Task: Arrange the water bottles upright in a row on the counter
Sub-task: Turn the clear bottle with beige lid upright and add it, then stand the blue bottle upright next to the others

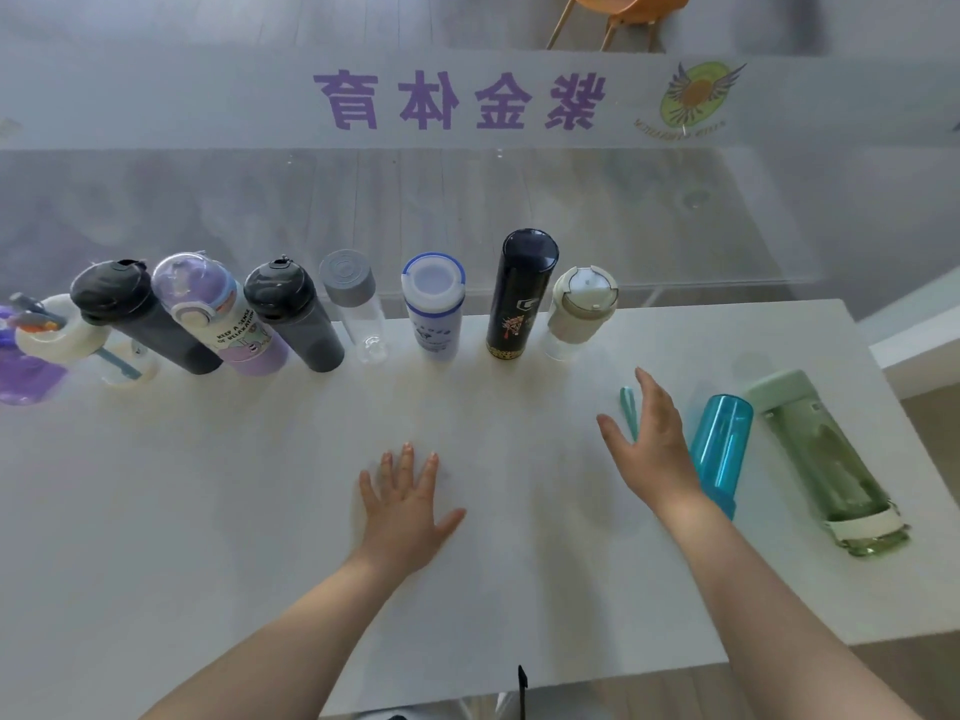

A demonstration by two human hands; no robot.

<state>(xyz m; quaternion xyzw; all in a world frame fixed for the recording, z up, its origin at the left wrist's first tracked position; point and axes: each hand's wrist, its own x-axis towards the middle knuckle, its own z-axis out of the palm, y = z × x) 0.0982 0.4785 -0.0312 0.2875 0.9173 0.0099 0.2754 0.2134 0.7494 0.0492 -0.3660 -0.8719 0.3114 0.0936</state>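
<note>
Several bottles stand upright in a row along the far edge of the white counter (467, 589), from a purple bottle (26, 376) at the far left to a clear bottle with a cream lid (579, 309); a tall black bottle (519, 293) stands beside it. A blue bottle (722, 449) and a green bottle (826, 459) lie on their sides at the right. My right hand (649, 439) hovers with fingers spread just left of the blue bottle, holding nothing. My left hand (405, 506) rests flat on the counter, fingers straight.
A glass panel with purple lettering (457, 98) rises behind the row. The counter's right edge (914, 444) runs close to the green bottle. An orange chair (618, 13) stands beyond the glass. A thin teal strap (629, 410) shows by my right hand.
</note>
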